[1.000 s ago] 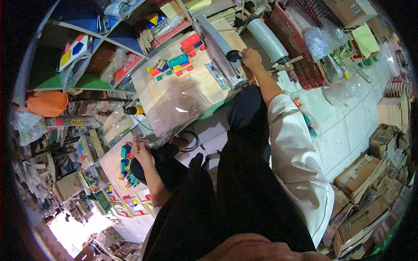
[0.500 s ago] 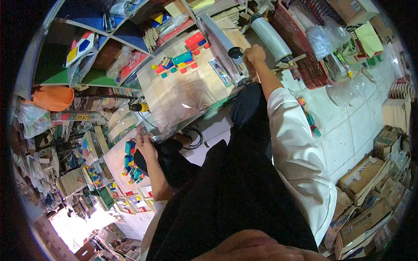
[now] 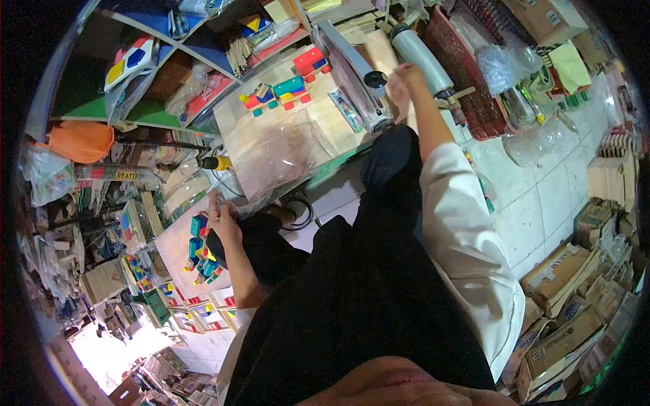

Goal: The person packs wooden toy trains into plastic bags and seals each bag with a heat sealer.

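My left hand (image 3: 225, 223) is at the lower left corner of a clear plastic sheet or bag (image 3: 288, 152), its fingers closed on the edge. My right hand (image 3: 411, 80) is beside the black knob (image 3: 375, 79) of a long grey sealer-like device (image 3: 352, 74). Its fingers are curled, and what they hold is too unclear to tell. A roll of film (image 3: 421, 59) lies just beyond it. On the wooden worktop stands a toy train with a red wagon (image 3: 310, 61) and a green wagon (image 3: 290, 88). A flat printed packet (image 3: 346, 109) lies beside the device.
More toy blocks (image 3: 198, 247) lie on a board at the left. A yellow-black tool (image 3: 215, 163) sits by the worktop, with a black cable (image 3: 308, 215) below. Shelves (image 3: 172, 40) rise at upper left. A red basket (image 3: 467, 81) and cardboard boxes (image 3: 562, 345) are on the right.
My right hand has moved from the device's near end up and right towards the roll. My left hand stays at the plastic's corner. The view has shifted slightly.
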The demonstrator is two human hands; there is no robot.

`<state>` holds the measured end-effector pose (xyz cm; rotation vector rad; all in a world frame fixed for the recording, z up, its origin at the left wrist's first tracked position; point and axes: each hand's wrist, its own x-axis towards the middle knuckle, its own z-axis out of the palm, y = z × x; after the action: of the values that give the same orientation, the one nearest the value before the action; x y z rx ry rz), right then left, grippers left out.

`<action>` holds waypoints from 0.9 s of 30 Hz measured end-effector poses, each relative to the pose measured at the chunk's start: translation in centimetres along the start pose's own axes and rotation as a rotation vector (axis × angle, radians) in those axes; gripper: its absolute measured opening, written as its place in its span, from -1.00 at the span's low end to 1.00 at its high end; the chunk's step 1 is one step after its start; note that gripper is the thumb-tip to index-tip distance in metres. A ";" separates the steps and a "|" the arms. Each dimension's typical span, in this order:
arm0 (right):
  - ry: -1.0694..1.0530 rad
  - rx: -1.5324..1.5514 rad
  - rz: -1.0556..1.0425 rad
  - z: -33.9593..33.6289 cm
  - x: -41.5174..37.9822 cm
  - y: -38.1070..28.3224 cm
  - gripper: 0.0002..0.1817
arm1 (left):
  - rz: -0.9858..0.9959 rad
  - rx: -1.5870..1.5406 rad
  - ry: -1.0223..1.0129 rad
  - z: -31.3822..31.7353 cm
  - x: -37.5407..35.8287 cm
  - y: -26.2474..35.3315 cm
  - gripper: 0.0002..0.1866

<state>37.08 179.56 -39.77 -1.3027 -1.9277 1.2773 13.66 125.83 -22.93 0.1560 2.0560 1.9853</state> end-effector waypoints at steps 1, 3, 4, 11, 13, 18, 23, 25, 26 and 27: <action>0.015 0.672 0.121 -2.1 -1.4 -1.9 -0.84 | -0.003 0.022 -0.034 -0.7 0.3 -0.1 -0.51; 0.113 0.795 0.154 -7.3 -3.8 -5.1 -0.87 | -0.011 0.033 -0.032 -0.2 -0.1 0.5 -0.51; 0.226 0.973 0.218 -9.1 -6.6 -9.8 -0.89 | 0.025 0.043 -0.058 -0.5 0.0 0.2 -0.51; -0.696 1.731 -0.432 -12.6 -13.7 -19.8 -0.79 | 0.212 0.245 -0.230 -0.8 1.5 -0.9 -0.52; -0.781 1.610 -0.578 -9.3 -14.4 -24.0 -0.78 | 0.168 0.415 -0.403 -0.6 1.4 1.5 -0.47; -1.099 1.351 -0.432 8.1 -19.2 -31.6 -0.76 | 0.264 0.218 -0.529 -0.3 1.4 1.8 -0.15; -0.783 0.411 -0.695 21.7 -24.8 -31.3 -0.70 | 0.202 0.207 -0.622 -0.4 1.9 2.1 -0.03; -0.969 0.406 -0.549 24.0 -25.4 -29.3 -0.54 | 0.209 0.127 -0.613 -1.5 2.3 2.0 -0.04; -0.981 0.401 -0.547 24.9 -24.8 -27.9 -0.54 | 0.221 0.050 -0.618 -2.0 2.4 2.1 -0.05; -1.019 -0.005 -0.655 25.6 -23.4 -26.4 -0.50 | 0.540 0.380 -0.528 -2.4 3.1 2.7 -0.08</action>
<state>15.28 144.69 -25.30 0.1515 -2.6412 1.6810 9.72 124.46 -20.58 1.2784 2.1215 1.5135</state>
